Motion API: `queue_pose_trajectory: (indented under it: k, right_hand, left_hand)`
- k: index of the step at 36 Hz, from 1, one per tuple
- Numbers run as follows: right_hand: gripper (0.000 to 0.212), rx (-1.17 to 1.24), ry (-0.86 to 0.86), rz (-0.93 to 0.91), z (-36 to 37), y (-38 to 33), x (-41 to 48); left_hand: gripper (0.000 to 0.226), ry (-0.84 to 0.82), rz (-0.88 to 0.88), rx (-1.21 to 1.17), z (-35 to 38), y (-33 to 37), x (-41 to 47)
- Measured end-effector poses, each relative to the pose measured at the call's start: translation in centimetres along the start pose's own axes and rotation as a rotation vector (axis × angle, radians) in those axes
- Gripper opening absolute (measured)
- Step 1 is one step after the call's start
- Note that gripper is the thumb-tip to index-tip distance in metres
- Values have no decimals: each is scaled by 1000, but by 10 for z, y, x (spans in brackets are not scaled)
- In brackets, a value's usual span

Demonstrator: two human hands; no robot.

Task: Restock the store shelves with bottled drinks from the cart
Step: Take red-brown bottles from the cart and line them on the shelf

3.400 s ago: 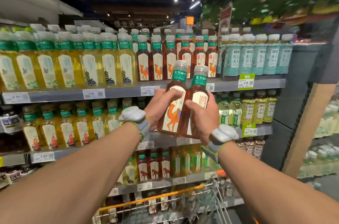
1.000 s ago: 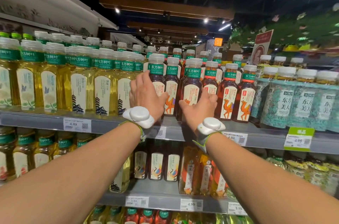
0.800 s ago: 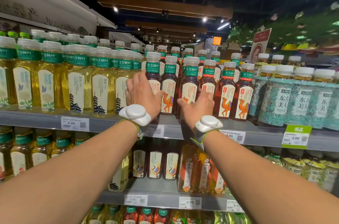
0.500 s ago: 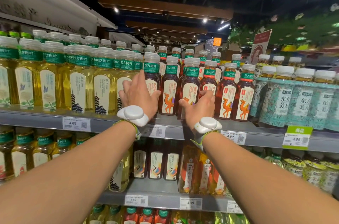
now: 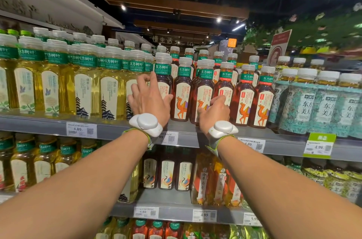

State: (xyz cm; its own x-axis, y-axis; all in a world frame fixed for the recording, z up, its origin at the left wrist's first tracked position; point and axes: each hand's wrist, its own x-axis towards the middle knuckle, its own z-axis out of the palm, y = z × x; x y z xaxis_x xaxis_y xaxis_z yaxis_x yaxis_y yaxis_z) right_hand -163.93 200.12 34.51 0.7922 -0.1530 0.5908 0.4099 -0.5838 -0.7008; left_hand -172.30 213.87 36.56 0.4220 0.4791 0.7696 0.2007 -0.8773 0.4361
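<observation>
1. Two bare arms reach up from the bottom corners to the upper shelf (image 5: 49, 121). Each wrist wears a white, puck-shaped device: the left wristband (image 5: 146, 124) and the right wristband (image 5: 222, 131).
2. We see the left hand (image 5: 149, 99) with its fingers spread apart and its palm over the lower half of the leftmost dark bottle (image 5: 163, 74). The index finger lies straight up the bottle's side and the thumb points right, towards the neighbouring label.
3. That bottle stands upright at the front edge of the upper shelf. It is at the left end of the dark row, just beside the yellow tea bottles (image 5: 84, 86).
4. The right hand (image 5: 214, 111) has its fingers bent, with the tips against the lower labels of the third dark bottle (image 5: 204, 86) and the one to its right. The thumb lies across the front of the third bottle. We cannot tell whether this hand grips a bottle or only touches it.
5. The camel-label bottles (image 5: 242, 101) stand upright in rows several deep, with green neck bands and clear caps. Their front row is close to the shelf's front edge.
6. To the right of them, towards the shelf's right end, stand the teal-wrapped bottles (image 5: 305, 105) with white caps.
7. On the shelf's front lip we see a white price tag (image 5: 81, 130) under the yellow bottles and a green price tag (image 5: 319, 144) under the teal ones.
8. The lower shelf (image 5: 176, 212) carries more upright drinks, among them the bird-label bottles (image 5: 166, 174) between our forearms.
</observation>
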Motion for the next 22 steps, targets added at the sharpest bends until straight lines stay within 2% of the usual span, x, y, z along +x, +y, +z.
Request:
queue_pose_trajectory:
  k: [6,22]
  right_hand:
    - [18,-68,-29,-21,3,4,5]
    - [12,-120,-71,-61,8,7,10]
  left_hand:
    - [76,-6,-4,-2,1,0,1]
    - [74,-5,-5,10,1,-1,1]
